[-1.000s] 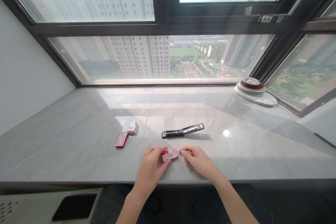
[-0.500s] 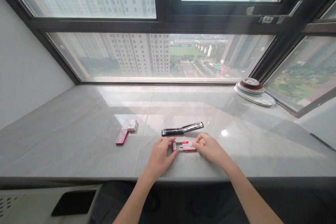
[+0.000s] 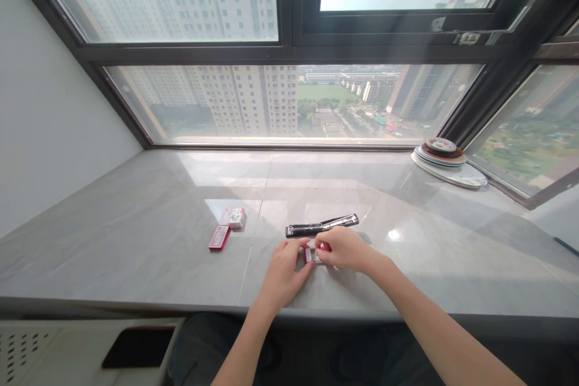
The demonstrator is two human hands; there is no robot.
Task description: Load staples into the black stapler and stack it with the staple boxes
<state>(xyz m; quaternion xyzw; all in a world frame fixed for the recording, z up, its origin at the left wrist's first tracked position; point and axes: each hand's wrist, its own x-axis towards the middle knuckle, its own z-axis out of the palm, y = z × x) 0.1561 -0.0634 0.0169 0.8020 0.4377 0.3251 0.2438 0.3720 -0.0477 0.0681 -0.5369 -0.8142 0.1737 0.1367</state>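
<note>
My left hand [image 3: 284, 270] and my right hand [image 3: 344, 248] meet over a small red-and-white staple box [image 3: 311, 254] on the grey stone sill [image 3: 136, 241], near its front edge. Both hands pinch the box, which is mostly hidden by the fingers. Just behind the hands lies a black stapler [image 3: 321, 225], folded open flat. To the left sit a red staple box [image 3: 219, 237] and a white-and-red staple box [image 3: 233, 217], touching each other.
A stack of plates [image 3: 447, 160] rests at the sill's far right corner by the window frame. Large windows run along the back. A white wall bounds the left side. A dark phone-like slab [image 3: 136, 347] lies below the sill at lower left.
Both hands carried the small box away from the front edge toward the stapler. The box was pulled open half a second ago; now the right hand covers most of it.
</note>
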